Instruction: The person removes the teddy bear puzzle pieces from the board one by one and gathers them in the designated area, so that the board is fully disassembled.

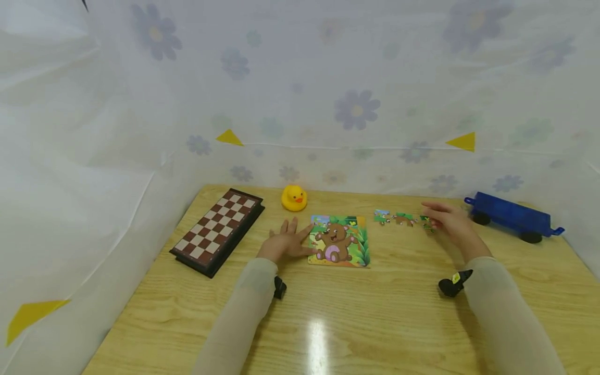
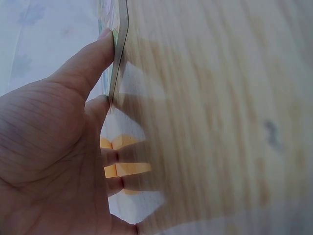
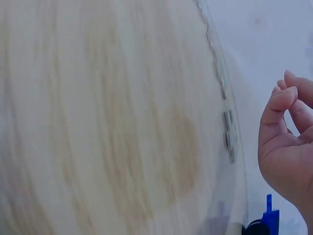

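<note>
A square bear jigsaw puzzle (image 1: 338,241) lies flat on the wooden table. My left hand (image 1: 287,242) spreads its fingers at the puzzle's left side; thumb and index finger touch its edge, also seen in the left wrist view. To the right, a row of loose puzzle pieces (image 1: 404,219) lies on the table. Over the right end of that row hovers my right hand (image 1: 452,225), partly covering the last piece (image 1: 426,223). In the right wrist view, this hand (image 3: 286,132) is raised off the table with fingers loosely bent and nothing visible between them.
A folded chessboard (image 1: 217,229) lies at the left of the table. Behind the puzzle sits a yellow rubber duck (image 1: 294,198). A blue toy wagon (image 1: 513,216) with black wheels stands at the far right, close to the right hand. White flowered sheeting (image 1: 300,120) hangs behind the table.
</note>
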Available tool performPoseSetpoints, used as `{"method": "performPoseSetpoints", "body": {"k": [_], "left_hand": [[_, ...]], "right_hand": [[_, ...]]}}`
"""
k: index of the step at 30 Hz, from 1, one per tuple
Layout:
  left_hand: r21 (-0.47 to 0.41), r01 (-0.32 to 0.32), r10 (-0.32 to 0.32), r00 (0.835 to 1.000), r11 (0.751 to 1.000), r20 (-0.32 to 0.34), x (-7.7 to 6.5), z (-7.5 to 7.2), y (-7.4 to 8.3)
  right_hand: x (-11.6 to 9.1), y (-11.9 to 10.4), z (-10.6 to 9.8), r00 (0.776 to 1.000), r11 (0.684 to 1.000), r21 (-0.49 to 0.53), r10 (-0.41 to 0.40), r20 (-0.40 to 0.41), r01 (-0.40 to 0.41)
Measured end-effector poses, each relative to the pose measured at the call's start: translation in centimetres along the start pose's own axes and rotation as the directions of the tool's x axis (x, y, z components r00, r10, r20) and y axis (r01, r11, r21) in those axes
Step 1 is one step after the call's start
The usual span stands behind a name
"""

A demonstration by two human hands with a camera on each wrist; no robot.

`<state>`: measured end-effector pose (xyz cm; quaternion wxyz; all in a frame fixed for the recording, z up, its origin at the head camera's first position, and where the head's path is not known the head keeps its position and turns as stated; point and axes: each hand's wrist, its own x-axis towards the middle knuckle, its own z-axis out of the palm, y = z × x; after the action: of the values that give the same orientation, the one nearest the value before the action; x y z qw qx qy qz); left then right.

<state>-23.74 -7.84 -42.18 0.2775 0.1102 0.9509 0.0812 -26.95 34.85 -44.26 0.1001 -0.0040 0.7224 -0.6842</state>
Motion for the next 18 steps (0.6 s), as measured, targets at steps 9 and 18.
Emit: {"method": "performPoseSetpoints", "body": {"k": [9,18], "left_hand": [[0.003,-0.007,0.007,1.000,1.000,-0.005,0.0,0.0,0.0],[0.010,-0.018,0.018,1.000,1.000,0.006,0.1,0.0,-0.2]], "right_hand": [[0.4,-0.3,2.7,0.994,0.991,0.127,-0.059,0.092,0.047],[0.8,-0.2,5.3,0.985,0.990,0.133,-0.064,0.163,0.043]]}}
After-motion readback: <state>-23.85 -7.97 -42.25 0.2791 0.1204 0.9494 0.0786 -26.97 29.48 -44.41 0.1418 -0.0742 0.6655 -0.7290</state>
